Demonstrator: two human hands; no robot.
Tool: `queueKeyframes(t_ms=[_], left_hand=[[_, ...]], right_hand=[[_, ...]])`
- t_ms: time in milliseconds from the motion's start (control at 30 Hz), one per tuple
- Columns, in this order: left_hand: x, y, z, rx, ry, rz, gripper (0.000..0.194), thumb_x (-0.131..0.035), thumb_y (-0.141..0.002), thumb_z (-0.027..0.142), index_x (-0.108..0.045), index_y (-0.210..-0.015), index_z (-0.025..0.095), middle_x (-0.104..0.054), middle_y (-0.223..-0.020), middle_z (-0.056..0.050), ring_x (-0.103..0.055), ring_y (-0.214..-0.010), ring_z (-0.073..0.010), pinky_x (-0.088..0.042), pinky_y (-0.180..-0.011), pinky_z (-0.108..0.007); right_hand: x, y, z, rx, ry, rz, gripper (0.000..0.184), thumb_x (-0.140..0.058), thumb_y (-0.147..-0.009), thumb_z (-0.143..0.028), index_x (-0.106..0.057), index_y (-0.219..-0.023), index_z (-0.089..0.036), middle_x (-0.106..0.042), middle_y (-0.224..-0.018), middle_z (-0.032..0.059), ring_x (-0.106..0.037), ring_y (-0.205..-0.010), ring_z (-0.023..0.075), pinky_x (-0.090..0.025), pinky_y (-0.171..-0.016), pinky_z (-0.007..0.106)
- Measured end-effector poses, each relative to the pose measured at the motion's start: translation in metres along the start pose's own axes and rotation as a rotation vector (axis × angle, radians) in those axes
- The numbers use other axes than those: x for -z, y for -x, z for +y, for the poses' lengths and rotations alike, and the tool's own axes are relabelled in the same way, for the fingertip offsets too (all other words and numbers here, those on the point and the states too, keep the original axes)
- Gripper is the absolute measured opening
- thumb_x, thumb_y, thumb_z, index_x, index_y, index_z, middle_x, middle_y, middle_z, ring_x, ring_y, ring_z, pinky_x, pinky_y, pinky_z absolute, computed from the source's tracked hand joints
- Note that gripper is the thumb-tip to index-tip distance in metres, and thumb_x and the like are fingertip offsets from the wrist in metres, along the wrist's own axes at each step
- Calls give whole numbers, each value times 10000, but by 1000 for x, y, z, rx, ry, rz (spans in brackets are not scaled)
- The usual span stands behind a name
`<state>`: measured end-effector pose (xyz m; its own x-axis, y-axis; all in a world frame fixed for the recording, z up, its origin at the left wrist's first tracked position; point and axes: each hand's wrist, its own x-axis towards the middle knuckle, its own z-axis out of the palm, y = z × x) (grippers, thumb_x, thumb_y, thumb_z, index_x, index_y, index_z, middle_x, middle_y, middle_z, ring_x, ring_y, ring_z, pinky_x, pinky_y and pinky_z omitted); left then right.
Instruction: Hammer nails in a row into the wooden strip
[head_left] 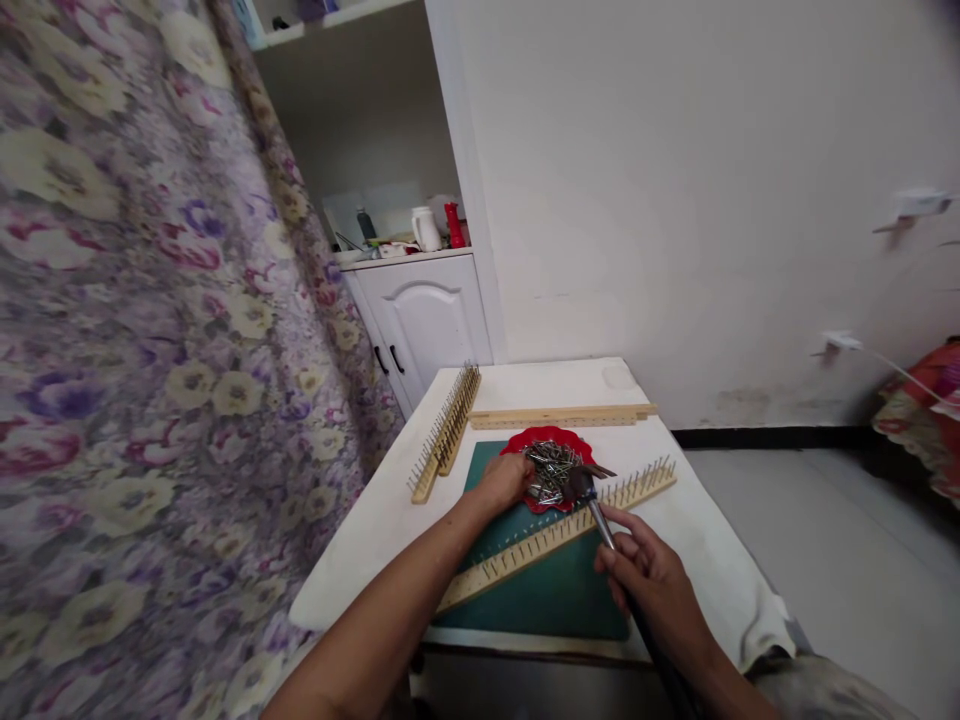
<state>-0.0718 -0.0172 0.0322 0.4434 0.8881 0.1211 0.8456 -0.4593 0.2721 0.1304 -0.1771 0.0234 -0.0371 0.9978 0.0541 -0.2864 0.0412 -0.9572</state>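
My left hand (510,480) is at the left side of a red scalloped dish (541,435) heaped with loose nails (551,465). Its fingers are closed among the nails; whatever they pinch is too small to make out. In my right hand (652,570) is a claw hammer (602,528), gripped by its handle, its head over the dish's right edge. Below the dish, a wooden strip (514,562) studded with rows of upright nails slants across a green mat (570,605). My left forearm covers part of the mat.
Two more nail-studded strips (448,440) lie at the table's left. Plain wooden strips (555,413) lie behind the dish. The table (720,560) has a white cover. A floral curtain (187,400) hangs at left, a white cabinet (427,310) stands behind, and a wall (675,200) rises beyond the table.
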Motion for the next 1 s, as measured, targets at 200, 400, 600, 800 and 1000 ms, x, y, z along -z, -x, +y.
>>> queueKeyframes(t_ms=[200,400,600,800,1000], left_hand=[[17,13,-2,-9,3,69,111,-518,-751,158,-610,-697,187,-641,-736,-58,-572,-685,-196,-355,-613,-248],[33,31,0,8,42,156,129,-466,-766,127,-573,-742,194,-617,-766,-47,-557,-707,-181,-358,-628,-244],[45,67,-6,70,165,270,103,-448,-740,120,-527,-732,185,-560,-681,8,-525,-661,-141,-368,-619,-227],[32,136,-15,320,669,499,100,-542,-746,279,-539,-784,187,-566,-677,36,-548,-607,-121,-422,-606,-217],[2,188,-4,455,862,529,193,-550,-788,363,-524,-737,178,-570,-609,30,-544,-601,-125,-408,-584,-204]], right_hand=[[1,-1,2,32,12,6,500,-661,-784,-369,-509,-1221,-181,-620,-641,-28,-459,-371,81,-342,-348,183],[2,-2,6,61,32,-6,491,-634,-810,-350,-483,-1243,-174,-619,-645,-25,-463,-378,90,-341,-350,189],[7,-2,10,72,38,-18,497,-645,-802,-345,-476,-1234,-167,-620,-647,-26,-459,-385,89,-347,-354,192],[9,-1,11,77,29,-34,499,-638,-810,-351,-464,-1243,-174,-616,-657,-24,-453,-397,88,-343,-357,190],[7,2,16,66,38,-51,495,-642,-809,-354,-467,-1239,-183,-605,-654,-28,-453,-397,93,-351,-357,196]])
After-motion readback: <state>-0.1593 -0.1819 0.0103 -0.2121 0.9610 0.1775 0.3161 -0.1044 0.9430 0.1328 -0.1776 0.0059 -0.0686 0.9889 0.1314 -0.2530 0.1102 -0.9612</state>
